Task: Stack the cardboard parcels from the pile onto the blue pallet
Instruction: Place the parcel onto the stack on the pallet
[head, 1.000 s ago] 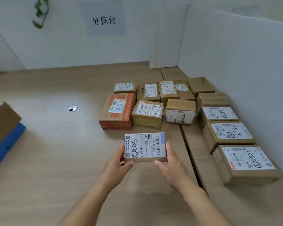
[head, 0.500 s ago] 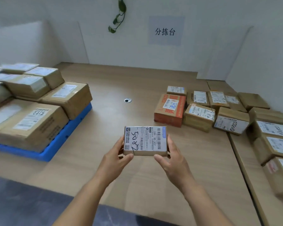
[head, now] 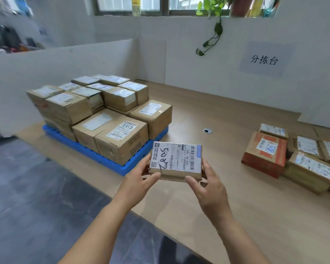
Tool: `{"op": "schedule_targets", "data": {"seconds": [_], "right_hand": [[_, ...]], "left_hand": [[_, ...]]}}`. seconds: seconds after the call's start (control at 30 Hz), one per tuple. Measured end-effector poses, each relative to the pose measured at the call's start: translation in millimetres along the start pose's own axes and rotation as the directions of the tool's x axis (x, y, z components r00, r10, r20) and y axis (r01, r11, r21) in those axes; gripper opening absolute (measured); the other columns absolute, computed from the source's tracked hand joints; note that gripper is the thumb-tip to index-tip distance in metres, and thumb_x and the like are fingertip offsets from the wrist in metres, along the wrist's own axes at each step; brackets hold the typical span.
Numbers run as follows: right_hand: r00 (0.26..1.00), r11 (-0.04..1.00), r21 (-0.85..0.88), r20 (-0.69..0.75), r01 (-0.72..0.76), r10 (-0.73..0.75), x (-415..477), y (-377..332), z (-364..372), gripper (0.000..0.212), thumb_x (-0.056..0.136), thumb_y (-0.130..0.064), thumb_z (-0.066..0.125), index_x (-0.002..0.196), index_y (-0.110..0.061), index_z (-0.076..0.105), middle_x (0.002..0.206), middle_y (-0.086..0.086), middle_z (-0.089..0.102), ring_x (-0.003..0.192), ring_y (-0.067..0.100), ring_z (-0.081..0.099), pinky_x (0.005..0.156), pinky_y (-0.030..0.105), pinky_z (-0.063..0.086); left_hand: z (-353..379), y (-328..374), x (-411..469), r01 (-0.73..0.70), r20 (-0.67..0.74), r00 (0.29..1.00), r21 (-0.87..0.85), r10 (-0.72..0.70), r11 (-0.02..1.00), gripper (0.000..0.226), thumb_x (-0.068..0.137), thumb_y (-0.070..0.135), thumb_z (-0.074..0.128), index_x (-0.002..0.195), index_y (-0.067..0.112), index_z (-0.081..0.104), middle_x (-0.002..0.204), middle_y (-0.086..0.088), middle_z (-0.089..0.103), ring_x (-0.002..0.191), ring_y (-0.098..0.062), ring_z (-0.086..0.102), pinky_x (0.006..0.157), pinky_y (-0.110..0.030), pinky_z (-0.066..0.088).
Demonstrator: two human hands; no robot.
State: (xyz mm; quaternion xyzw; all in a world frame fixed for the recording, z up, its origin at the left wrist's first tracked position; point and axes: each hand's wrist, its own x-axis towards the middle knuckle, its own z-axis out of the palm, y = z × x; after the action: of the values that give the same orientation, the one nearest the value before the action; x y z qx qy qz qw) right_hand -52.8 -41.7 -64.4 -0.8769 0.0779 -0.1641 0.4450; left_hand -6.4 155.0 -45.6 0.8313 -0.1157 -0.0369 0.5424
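Note:
I hold a small flat cardboard parcel (head: 176,161) with a white label marked "5082" in the air over the wooden table. My left hand (head: 139,180) grips its left end and my right hand (head: 206,184) grips its right end. The blue pallet (head: 105,159) lies on the table to the left, just beyond the parcel, and carries several stacked cardboard parcels (head: 103,111) in two layers. The remaining pile of parcels (head: 293,157) lies at the right edge of the view, with a red-and-brown box (head: 265,153) at its near left.
The wooden table (head: 236,216) ends in a front edge running diagonally under my forearms, with grey floor (head: 36,206) to the left. White partition walls (head: 55,73) stand behind the pallet and table. A round cable hole (head: 207,131) sits mid-table. A vine (head: 213,31) hangs above.
The view has swung left: the pallet and its stack now sit close at centre-left and the pile has slid to the right edge. Both hands still hold the same parcel, now nearer the pallet.

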Motion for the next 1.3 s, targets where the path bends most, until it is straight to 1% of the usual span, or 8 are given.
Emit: {"op": "schedule_targets", "data": {"seconds": [0.2,0.4,0.53,0.7,0.77,0.87,1.13,1.3], "right_hand": [[0.999,0.995,0.091,0.006,0.045,-0.046,35,-28,48,0.065,0.086,-0.031,0.066,0.145,-0.024,0.037,0.132,-0.007,0.054,0.117,0.012,0.052,0.096,0.040,0.049],[0.998,0.985,0.162,0.003,0.066,-0.068,85,-46,98,0.064,0.086,-0.033,0.066,0.144,-0.028,0.039,0.129,-0.008,0.054,0.112,0.005,0.051,0.093,0.037,0.050],[0.996,0.979,0.190,0.017,0.077,-0.082,122,-57,127,0.065,0.087,-0.036,0.063,0.146,-0.028,0.036,0.131,-0.008,0.053,0.113,0.004,0.051,0.094,0.033,0.050],[0.996,0.978,0.195,0.035,0.073,-0.081,164,-69,156,0.064,0.088,-0.038,0.061,0.145,-0.025,0.037,0.132,-0.010,0.051,0.112,0.000,0.047,0.086,0.003,0.037],[0.996,0.973,0.221,0.038,0.069,-0.079,176,-72,168,0.063,0.088,-0.041,0.060,0.145,-0.027,0.037,0.132,-0.010,0.051,0.116,0.002,0.048,0.090,0.009,0.041],[0.997,0.966,0.252,0.030,0.059,-0.069,193,-76,187,0.063,0.088,-0.045,0.059,0.144,-0.029,0.038,0.131,-0.010,0.052,0.120,0.006,0.049,0.099,0.032,0.047],[1.000,0.973,0.230,-0.005,0.027,-0.026,222,-105,234,0.077,0.074,-0.067,0.046,0.141,-0.030,0.041,0.130,-0.010,0.054,0.121,0.008,0.050,0.101,0.037,0.044],[0.998,0.982,0.190,-0.061,0.012,-0.001,240,-133,266,0.058,0.087,-0.050,0.051,0.140,-0.027,0.043,0.128,-0.009,0.055,0.118,0.008,0.050,0.101,0.037,0.044]], "left_hand": [[-48,-18,25,0.017,-0.105,0.994,0.037,-0.013,0.999,0.055,0.088,0.028,0.063,0.136,0.042,0.041,0.120,0.021,0.060,0.112,0.001,0.055,0.102,-0.031,0.042],[-91,-30,71,0.054,-0.161,0.986,0.072,-0.041,0.996,0.052,0.091,0.028,0.059,0.136,0.045,0.039,0.112,0.030,0.057,0.105,0.005,0.056,0.090,-0.014,0.043],[-120,-36,111,0.062,-0.155,0.987,0.105,-0.046,0.993,0.050,0.092,0.029,0.058,0.137,0.041,0.041,0.116,0.023,0.060,0.108,0.002,0.056,0.091,-0.017,0.043],[-152,-37,155,0.074,-0.140,0.989,0.195,-0.047,0.978,0.050,0.093,0.030,0.056,0.139,0.038,0.041,0.118,0.022,0.057,0.105,0.005,0.054,0.082,-0.012,0.041],[-164,-39,172,0.075,-0.137,0.990,0.244,-0.042,0.967,0.049,0.092,0.032,0.056,0.139,0.037,0.041,0.122,0.018,0.056,0.108,0.001,0.054,0.085,-0.016,0.043],[-180,-44,193,0.062,-0.126,0.992,0.301,-0.025,0.951,0.052,0.089,0.040,0.056,0.140,0.036,0.041,0.129,0.012,0.054,0.113,-0.008,0.053,0.098,-0.034,0.044],[-236,-53,243,0.034,-0.034,0.999,0.502,-0.019,0.864,0.052,0.092,0.039,0.056,0.140,0.037,0.037,0.125,0.012,0.057,0.115,-0.009,0.051,0.096,-0.031,0.042],[-283,-57,289,-0.064,0.121,0.992,0.639,-0.018,0.766,0.059,0.089,0.046,0.056,0.143,0.033,0.035,0.130,0.010,0.055,0.116,-0.011,0.051,0.094,-0.033,0.043]]}}
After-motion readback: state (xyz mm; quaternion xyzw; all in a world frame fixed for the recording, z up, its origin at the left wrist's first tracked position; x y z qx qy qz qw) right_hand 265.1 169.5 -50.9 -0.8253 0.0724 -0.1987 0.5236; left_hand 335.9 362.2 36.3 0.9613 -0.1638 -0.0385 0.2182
